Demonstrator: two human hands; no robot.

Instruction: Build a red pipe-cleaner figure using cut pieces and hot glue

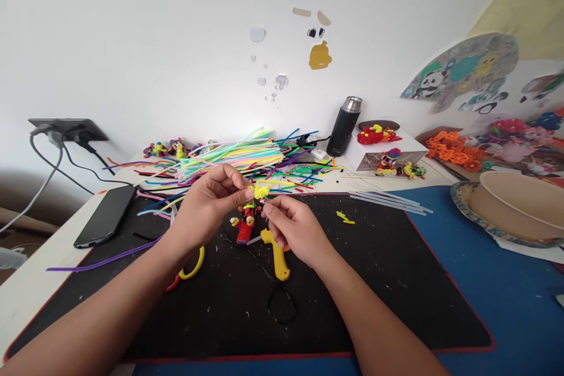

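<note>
My left hand [206, 207] pinches a small coiled piece of yellow pipe cleaner [262, 191] between thumb and fingertips, with a loose end sticking out to the right. Just below and to the right, my right hand [296, 224] is closed in a pinch; what sits at its fingertips is too small to make out. Under the hands, a red pipe-cleaner figure [244, 232] with pale round hands lies on the black mat [343, 288]. A yellow glue gun [279, 258] rests beside it, partly covered by my right hand. Scissors with a yellow handle [197, 264] lie partly beneath my left forearm.
A heap of coloured pipe cleaners [233, 155] lies along the wall. Behind the mat stand a black flask [343, 129] and a white box [363, 155] with small figures. Clear glue sticks [390, 202], a beige bowl [524, 205] and a phone [106, 215] lie around the sides.
</note>
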